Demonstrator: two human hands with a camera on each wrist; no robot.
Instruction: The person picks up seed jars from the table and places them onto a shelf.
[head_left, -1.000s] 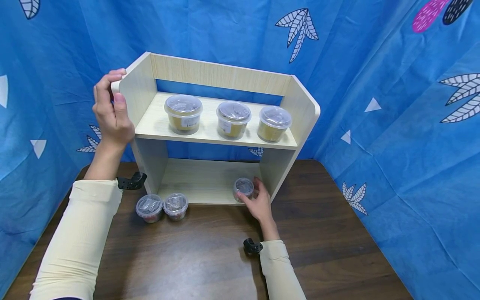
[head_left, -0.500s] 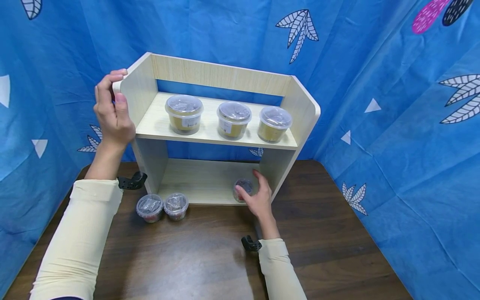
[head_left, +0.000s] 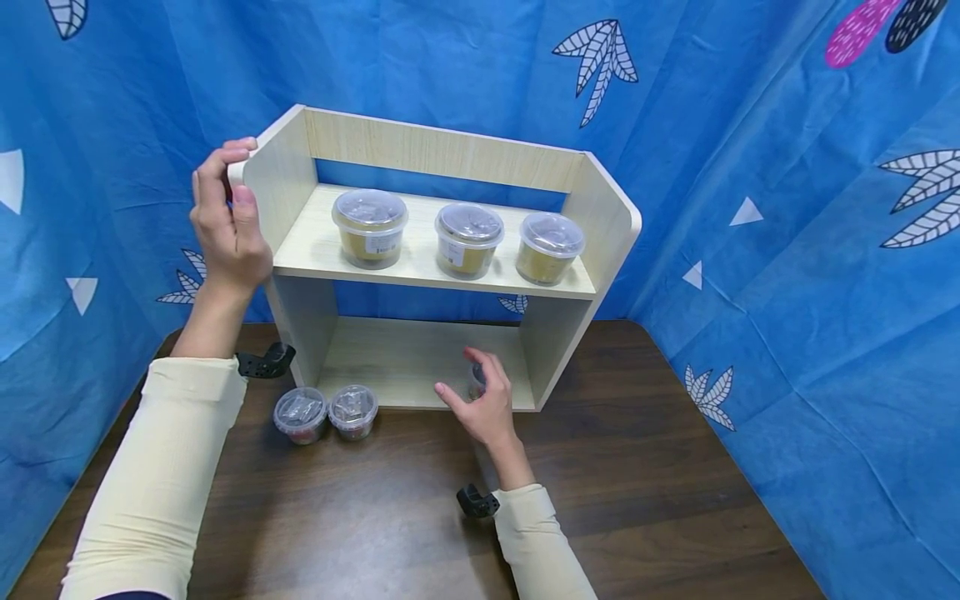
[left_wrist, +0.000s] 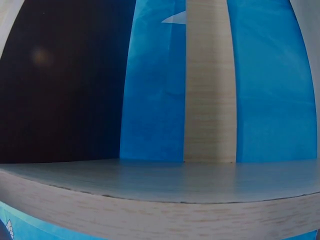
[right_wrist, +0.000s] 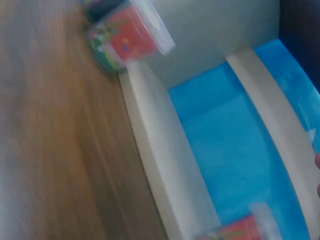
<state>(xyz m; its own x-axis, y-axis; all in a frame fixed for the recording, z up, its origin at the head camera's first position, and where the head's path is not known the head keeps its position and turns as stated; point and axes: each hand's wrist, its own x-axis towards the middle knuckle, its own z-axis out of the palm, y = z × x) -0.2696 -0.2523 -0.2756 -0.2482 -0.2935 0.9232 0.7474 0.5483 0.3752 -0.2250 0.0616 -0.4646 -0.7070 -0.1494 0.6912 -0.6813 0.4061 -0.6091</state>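
My left hand [head_left: 232,221] grips the upper front corner of the wooden shelf's [head_left: 442,142] left side panel, fingers over the edge and thumb on the front. On the lower board, toward the right, stands a small lidded plastic tub [head_left: 477,383], mostly hidden behind my right hand [head_left: 486,408]. That hand is empty, with thumb and fingers spread apart. The right wrist view catches the same tub's red side [right_wrist: 240,231] at the bottom edge. Two matching tubs, the left one [head_left: 300,415] and the right one [head_left: 352,412], sit side by side on the table at the shelf's front left.
On the upper board stand three larger lidded tubs with yellow contents: left [head_left: 370,229], middle [head_left: 468,242] and right [head_left: 550,248]. The dark wooden table [head_left: 360,508] carries the shelf. Blue patterned cloth [head_left: 465,58] hangs behind and at the sides.
My right hand has let go of the small tub on the lower board and moved left, passing in front of it. The left hand stays on the side panel.
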